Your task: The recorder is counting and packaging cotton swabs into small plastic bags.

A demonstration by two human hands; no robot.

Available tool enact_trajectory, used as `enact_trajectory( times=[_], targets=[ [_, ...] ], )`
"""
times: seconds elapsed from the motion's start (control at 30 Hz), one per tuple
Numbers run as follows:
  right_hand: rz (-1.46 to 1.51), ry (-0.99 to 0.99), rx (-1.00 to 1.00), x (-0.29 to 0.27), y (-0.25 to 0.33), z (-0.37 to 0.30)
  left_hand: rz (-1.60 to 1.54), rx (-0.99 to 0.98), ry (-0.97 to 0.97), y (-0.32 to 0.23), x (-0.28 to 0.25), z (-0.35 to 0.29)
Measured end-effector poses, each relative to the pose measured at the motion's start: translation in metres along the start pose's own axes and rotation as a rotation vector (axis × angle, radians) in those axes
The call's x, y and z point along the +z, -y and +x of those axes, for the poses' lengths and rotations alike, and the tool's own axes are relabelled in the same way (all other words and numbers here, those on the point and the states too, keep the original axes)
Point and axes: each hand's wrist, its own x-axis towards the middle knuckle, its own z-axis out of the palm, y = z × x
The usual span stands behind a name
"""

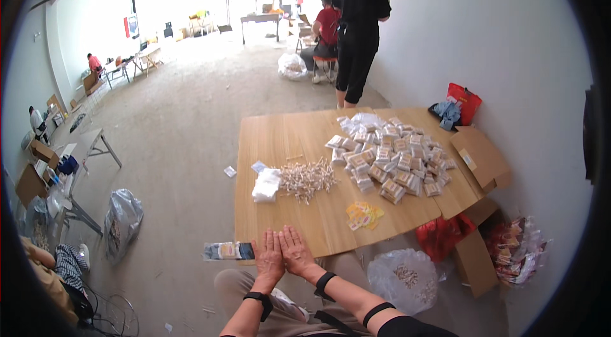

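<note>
My left hand (269, 259) and my right hand (295, 253) lie side by side at the table's near edge, palms down. Their fingers are stretched out and hold nothing. Just left of my left hand, a flat dark and pale packet-like object (227, 251) sits by the table corner; I cannot make out its kind. Beyond my hands is a loose heap of small sticks with pale tips, apparently cotton swabs (309, 181). A stack of white plastic bags (266, 185) touches its left side. Yellow-orange printed cards (365, 215) are spread to the right. Farther back rises a large pile of small filled packs (394, 159).
The wooden table (280, 136) has an open cardboard box (480, 159) and a red bag (463, 103) at its right. Below stands a clear bag of sticks (407, 280). A grey bag (123, 222) is on the left floor. A person in black (359, 25) stands beyond the table.
</note>
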Motion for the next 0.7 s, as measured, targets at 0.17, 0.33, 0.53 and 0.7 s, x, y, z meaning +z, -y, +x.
enact_trajectory(
  times=[0.17,0.33,0.53,0.7],
  targets=[
    [0.153,0.138,0.163,-0.006,-0.002,-0.005,-0.110,-0.033,0.090,-0.005,-0.008,0.004],
    [0.011,0.153,0.373,-0.014,0.004,-0.023,-0.078,-0.031,0.048,0.002,0.004,0.002],
    [-0.139,0.137,0.351,0.004,-0.006,-0.014,-0.119,-0.048,0.085,-0.005,-0.007,0.007],
    [-0.110,0.213,0.281,-0.010,-0.008,-0.006,-0.087,-0.055,0.046,0.002,-0.004,0.005]
  ],
)
